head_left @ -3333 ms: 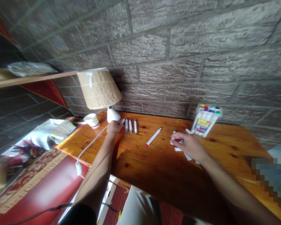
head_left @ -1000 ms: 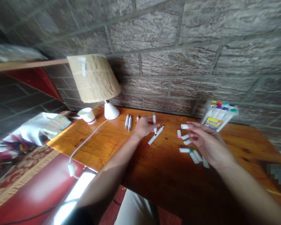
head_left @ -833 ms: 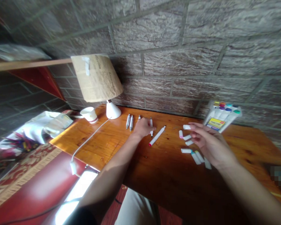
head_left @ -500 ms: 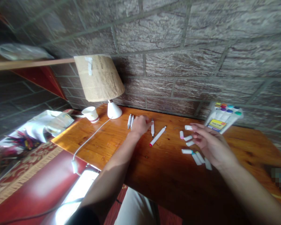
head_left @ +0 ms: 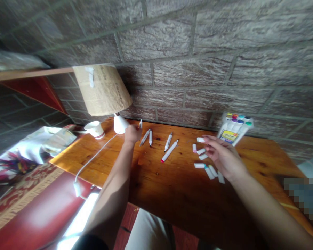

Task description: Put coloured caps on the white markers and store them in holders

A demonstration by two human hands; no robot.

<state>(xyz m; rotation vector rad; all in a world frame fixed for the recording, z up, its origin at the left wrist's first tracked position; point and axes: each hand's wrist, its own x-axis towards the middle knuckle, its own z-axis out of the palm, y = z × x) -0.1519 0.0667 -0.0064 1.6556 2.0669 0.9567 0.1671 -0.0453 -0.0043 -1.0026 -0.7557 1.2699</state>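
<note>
We take the table lamp with a tan, printed paper shade and white conical base [head_left: 103, 89] as reference. It stands at the rear of the brown, varnished wooden worktop [head_left: 177, 194].

Left hand [head_left: 131, 134]: positioned just to the right of the lamp's base. Its fingers are pinched together on a slim white plastic marker, uncapped as far as we can see [head_left: 141, 124], one end of which projects above the grip.

Right hand [head_left: 225, 159]: well to the right of the lamp, above the worktop. Its thumb and fingers are closed together on a short white cylindrical cap [head_left: 200, 140].

Status: we judge the work to be at an early stage. One white marker with a red-ended cap [head_left: 169, 151] lies to the right of the lamp; its near end is covered, while its far end shows a dark, bare tip. Three slender white-and-grey plastic markers [head_left: 150, 138] lie between it and the lamp, and we see no caps on them.

Remaining apart: we count seven loose white plastic caps [head_left: 199, 165], some with coloured edges, farther right of the lamp, below and beside the right hand. Farther right again, a clear plastic case of colour-ended markers [head_left: 232, 133] stands near the wall.
</note>
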